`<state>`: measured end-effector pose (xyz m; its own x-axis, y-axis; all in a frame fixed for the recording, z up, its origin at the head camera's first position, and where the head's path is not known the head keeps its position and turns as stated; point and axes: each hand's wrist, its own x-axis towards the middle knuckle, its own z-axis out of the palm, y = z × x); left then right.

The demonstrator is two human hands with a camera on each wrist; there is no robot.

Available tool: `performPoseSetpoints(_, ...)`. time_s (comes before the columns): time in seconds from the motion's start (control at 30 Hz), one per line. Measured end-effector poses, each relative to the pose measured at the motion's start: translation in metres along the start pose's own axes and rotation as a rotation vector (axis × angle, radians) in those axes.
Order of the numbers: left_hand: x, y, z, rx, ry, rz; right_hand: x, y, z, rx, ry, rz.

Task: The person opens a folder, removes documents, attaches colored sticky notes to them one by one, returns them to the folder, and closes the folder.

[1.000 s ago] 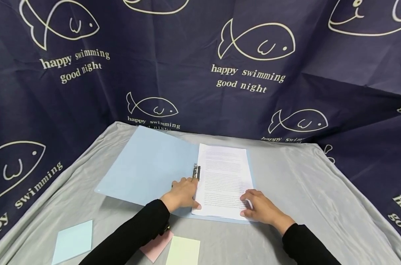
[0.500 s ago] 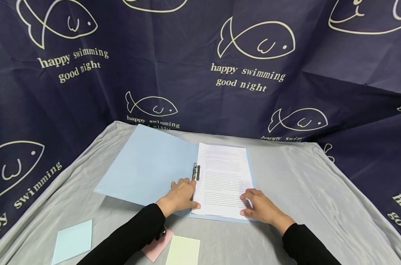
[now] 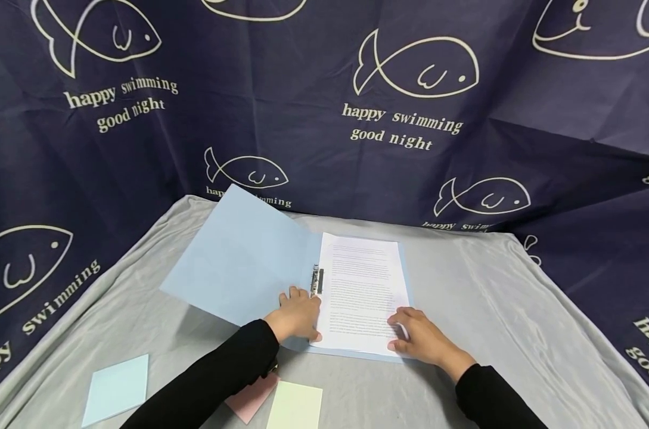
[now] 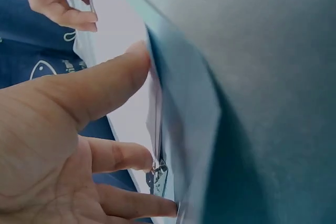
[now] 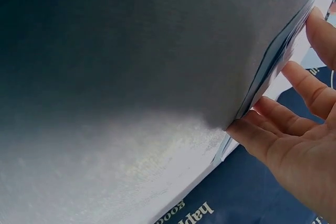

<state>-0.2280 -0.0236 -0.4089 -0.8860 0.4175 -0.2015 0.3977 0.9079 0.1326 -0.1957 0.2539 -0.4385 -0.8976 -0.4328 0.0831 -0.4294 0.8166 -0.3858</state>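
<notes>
A blue folder (image 3: 244, 256) lies spread on the cloth, its left cover tilted up off the surface. On its right side rests a stack of printed white sheets (image 3: 359, 286). My left hand (image 3: 297, 316) is at the sheets' left edge. In the left wrist view its thumb (image 4: 113, 85) touches that edge, and the index fingertip is right at the metal clip (image 4: 159, 169). My right hand (image 3: 426, 338) has its fingertips against the lower right edge of the sheets; the right wrist view shows these fingers (image 5: 294, 116) extended along the edge.
A light blue pad (image 3: 116, 390), a pink pad (image 3: 251, 400) and a pale yellow pad (image 3: 296, 406) lie near the front. My left sleeve partly covers the pink one. Grey cloth (image 3: 490, 310) covers the table, with a dark fish-print curtain (image 3: 313, 131) behind.
The folder's left cover has risen, its outer edge now higher and farther in. My left hand has shifted only slightly along the sheets' edge; my right hand stays in place.
</notes>
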Motion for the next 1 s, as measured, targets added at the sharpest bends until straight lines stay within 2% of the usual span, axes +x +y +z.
performPoseSetpoints(0.27,0.007,-0.005,-0.006,-0.026,-0.033,-0.039,0.001,-0.001,-0.001,0.001,-0.003,0.008)
performPoseSetpoints(0.57,0.009,-0.021,-0.007,-0.121,-0.048,0.026,0.001,-0.002,0.000,0.012,-0.021,0.020)
performPoseSetpoints(0.8,0.004,-0.024,-0.003,-0.162,-0.021,0.045,0.001,-0.002,0.001,0.014,-0.020,0.024)
performPoseSetpoints(1.0,0.001,-0.027,-0.004,-0.213,-0.047,0.077,-0.001,-0.003,0.000,0.005,-0.021,0.029)
